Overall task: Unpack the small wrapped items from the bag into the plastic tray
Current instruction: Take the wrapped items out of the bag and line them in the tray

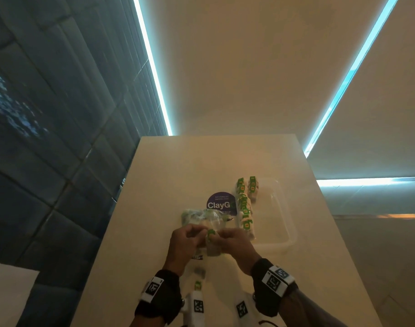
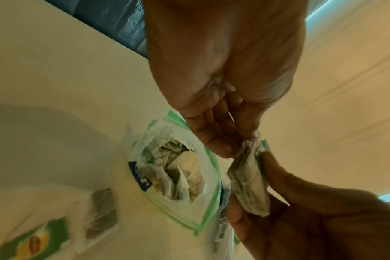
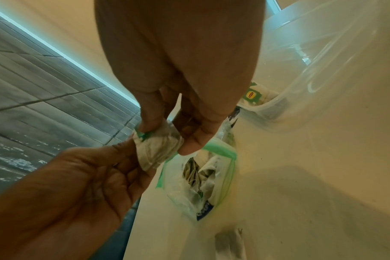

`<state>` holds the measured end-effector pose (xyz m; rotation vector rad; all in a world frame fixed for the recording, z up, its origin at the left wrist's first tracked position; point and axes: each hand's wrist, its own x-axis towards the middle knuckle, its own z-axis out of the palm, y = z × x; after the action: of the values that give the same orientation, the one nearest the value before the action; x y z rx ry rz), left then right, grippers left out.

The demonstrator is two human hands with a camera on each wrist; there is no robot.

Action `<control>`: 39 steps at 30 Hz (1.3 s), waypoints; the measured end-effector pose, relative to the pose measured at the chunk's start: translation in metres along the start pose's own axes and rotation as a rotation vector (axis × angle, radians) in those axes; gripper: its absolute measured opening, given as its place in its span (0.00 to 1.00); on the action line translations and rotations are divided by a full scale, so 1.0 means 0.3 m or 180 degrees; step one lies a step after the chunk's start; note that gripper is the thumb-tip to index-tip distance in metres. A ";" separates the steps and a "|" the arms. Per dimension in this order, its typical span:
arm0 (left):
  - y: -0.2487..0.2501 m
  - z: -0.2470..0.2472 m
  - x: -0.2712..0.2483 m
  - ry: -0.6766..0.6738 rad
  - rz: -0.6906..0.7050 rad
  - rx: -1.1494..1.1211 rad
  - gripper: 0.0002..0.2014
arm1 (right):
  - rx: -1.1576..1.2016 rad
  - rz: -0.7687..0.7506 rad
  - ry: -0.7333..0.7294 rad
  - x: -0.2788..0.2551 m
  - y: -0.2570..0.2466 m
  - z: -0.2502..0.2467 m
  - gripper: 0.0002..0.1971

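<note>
A clear zip bag [image 1: 201, 218] with a green seal lies open on the table, full of small wrapped tea-bag packets [image 2: 180, 176]. Just in front of it, both hands hold one wrapped packet [image 1: 211, 238] in the air. My left hand [image 1: 197, 234] pinches its left side and my right hand [image 1: 223, 236] pinches its right side. In the right wrist view the packet [image 3: 158, 149] sits between thumb and fingers above the bag mouth [image 3: 203, 177]. The clear plastic tray [image 1: 281, 223] stands to the right, with several green-labelled packets [image 1: 245, 208] lined along its left side.
A purple round sticker [image 1: 221, 204] lies on the table behind the bag. One loose tea bag with a green tag [image 1: 199, 277] lies near the table's front edge. The cream table [image 1: 168, 180] drops off at left beside a dark tiled wall.
</note>
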<state>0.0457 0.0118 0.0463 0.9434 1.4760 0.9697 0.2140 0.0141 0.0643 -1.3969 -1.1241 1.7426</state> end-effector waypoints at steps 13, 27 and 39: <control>-0.075 -0.041 -0.043 -0.0454 0.0390 0.1641 0.17 | 0.0297 0.0168 0.0214 -0.009 0.007 0.008 0.09; -0.187 -0.004 -0.099 -0.0897 0.0627 0.4267 0.14 | 0.0314 0.0240 0.0258 -0.027 0.004 -0.016 0.13; 0.030 -0.051 -0.059 -0.0208 0.0104 0.0295 0.11 | 0.1277 0.0315 -0.0054 -0.037 -0.024 -0.054 0.26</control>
<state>0.0329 -0.0027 0.0621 1.0596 1.4647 0.8920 0.2321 0.0115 0.0743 -1.2052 -0.6708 1.9226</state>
